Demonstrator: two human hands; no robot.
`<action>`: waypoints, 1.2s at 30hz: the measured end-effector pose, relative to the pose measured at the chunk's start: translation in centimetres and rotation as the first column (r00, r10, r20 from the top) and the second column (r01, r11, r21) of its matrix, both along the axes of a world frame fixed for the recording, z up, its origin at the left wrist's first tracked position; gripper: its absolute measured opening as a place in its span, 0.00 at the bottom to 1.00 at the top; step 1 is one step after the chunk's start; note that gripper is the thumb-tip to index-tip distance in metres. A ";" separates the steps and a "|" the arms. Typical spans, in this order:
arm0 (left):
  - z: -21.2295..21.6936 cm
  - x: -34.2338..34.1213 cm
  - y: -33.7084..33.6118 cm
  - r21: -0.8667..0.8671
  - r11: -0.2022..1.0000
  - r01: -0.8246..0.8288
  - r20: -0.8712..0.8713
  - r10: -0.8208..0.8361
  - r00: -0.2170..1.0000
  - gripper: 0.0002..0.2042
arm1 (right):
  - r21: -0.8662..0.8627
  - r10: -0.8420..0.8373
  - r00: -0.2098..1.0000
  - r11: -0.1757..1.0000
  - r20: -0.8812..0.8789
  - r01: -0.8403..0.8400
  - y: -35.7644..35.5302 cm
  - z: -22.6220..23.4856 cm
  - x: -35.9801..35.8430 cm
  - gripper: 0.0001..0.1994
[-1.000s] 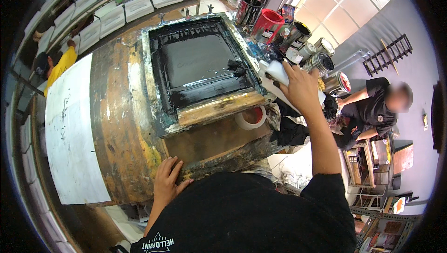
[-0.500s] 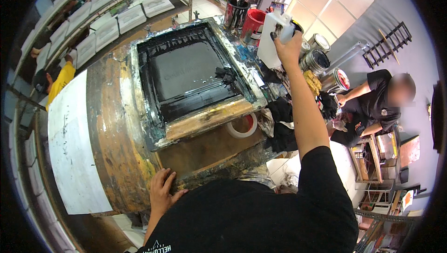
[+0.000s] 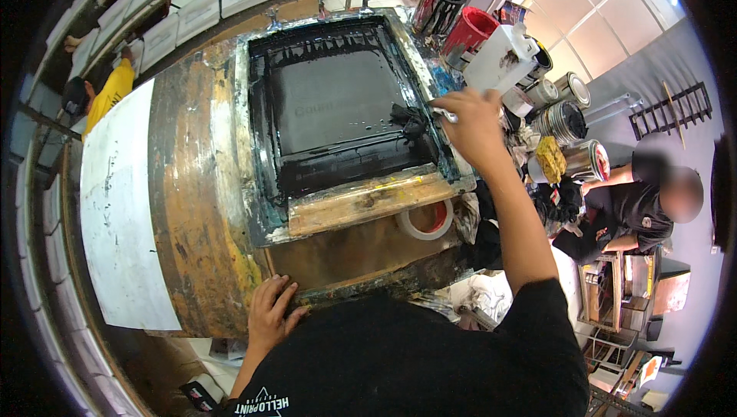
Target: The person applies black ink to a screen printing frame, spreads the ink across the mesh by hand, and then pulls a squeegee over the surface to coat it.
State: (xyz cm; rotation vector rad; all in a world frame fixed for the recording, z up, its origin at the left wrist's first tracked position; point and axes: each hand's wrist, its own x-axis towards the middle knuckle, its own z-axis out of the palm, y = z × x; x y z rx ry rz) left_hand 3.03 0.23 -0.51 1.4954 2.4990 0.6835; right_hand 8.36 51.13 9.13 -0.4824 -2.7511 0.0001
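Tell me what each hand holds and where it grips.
Right hand grips a small metal tool by its handle end over the screen frame. Left hand holds nothing; it rests on the table edge.

Pretty bright overall from my head view, daylight pouring in at the upper right of the frame. Wet black ink in the big wooden-framed printing screen (image 3: 338, 110) throws small glints. Heavy fisheye bend plus a black vignette at the rim. My right hand (image 3: 474, 121) looks slightly soft; shadows stay mild.
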 end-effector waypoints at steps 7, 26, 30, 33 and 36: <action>4.2 -3.3 6.7 0.390 0.918 0.069 -0.148 -0.011 0.989 0.24 | 0.016 0.054 0.884 0.997 0.464 -0.069 1.0 -1.5 -3.4 0.14; 2.0 -6.2 13.7 0.386 0.918 0.091 -0.260 0.013 0.965 0.21 | 0.147 0.057 0.981 0.985 0.187 -0.085 13.5 -7.3 -24.5 0.09; 2.0 -6.5 14.2 0.415 0.905 0.096 -0.240 0.007 0.971 0.20 | 0.325 0.136 0.933 0.912 0.334 -0.250 15.5 -8.7 -20.9 0.10; 2.8 -6.4 13.8 0.373 0.926 0.060 -0.261 0.043 0.964 0.19 | 0.205 0.131 0.859 0.943 0.495 -0.262 10.8 -7.6 -13.5 0.10; 2.5 -6.1 13.2 0.350 0.936 0.045 -0.308 0.070 0.949 0.19 | 0.067 0.281 0.827 0.932 0.487 -0.356 3.7 -2.6 -5.3 0.13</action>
